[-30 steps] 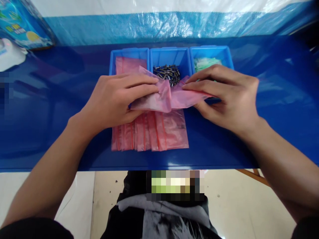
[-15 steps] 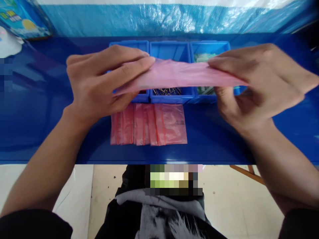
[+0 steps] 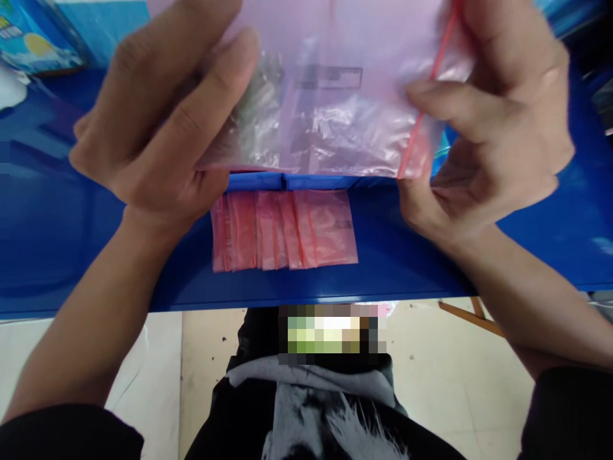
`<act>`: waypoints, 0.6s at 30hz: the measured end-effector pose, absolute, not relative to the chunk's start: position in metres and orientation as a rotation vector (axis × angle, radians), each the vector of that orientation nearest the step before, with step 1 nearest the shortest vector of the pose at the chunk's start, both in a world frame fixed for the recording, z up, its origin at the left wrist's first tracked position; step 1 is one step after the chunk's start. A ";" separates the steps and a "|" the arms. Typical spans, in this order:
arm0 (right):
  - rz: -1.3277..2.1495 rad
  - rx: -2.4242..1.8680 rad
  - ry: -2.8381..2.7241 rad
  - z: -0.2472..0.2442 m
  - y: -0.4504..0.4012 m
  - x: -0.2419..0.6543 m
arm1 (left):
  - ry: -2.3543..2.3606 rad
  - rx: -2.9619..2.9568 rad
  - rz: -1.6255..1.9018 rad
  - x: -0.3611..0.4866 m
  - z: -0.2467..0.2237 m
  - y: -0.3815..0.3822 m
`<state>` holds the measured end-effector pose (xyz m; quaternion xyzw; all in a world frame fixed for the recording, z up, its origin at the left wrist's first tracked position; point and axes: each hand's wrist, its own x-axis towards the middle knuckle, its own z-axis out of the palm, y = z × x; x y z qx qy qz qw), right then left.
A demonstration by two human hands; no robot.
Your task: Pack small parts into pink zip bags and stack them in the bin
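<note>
A translucent pink zip bag (image 3: 335, 121) with a red seal strip is held up close to the camera, its flat side facing me. My left hand (image 3: 167, 121) grips its left end, where something greenish and blurred shows through. My right hand (image 3: 498, 121) pinches the right end beside the red strip, thumb below and fingers in front. Below the raised bag, several pink zip bags (image 3: 330, 227) lie overlapping in a row on the blue table (image 3: 407, 268). Behind them, the front edges of blue bins (image 3: 258, 181) show; their insides are hidden by the bag.
At the back left stand a blue printed package (image 3: 38, 45) and a white object (image 3: 12, 89). The table's front edge runs across, above my lap. A wooden leg (image 3: 472, 317) shows on the floor at the right.
The bag has been raised and tilted, so its broad face and red strip now show instead of a narrow side. It now covers most of the bins. Both hands still hold it.
</note>
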<state>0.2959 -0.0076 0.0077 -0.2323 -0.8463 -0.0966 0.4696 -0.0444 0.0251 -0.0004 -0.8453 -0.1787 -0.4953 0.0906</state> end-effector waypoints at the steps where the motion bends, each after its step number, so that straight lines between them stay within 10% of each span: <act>1: -0.253 -0.567 -2.059 0.007 -0.007 0.296 | -0.539 -2.480 -1.462 -0.042 0.000 0.022; 9: -0.284 -0.447 -2.045 0.012 -0.004 0.296 | -0.791 -2.342 -1.581 -0.022 0.001 0.004; 18: -0.120 -0.485 -2.011 0.005 -0.010 0.294 | -1.190 -2.382 -2.780 -0.006 0.000 -0.003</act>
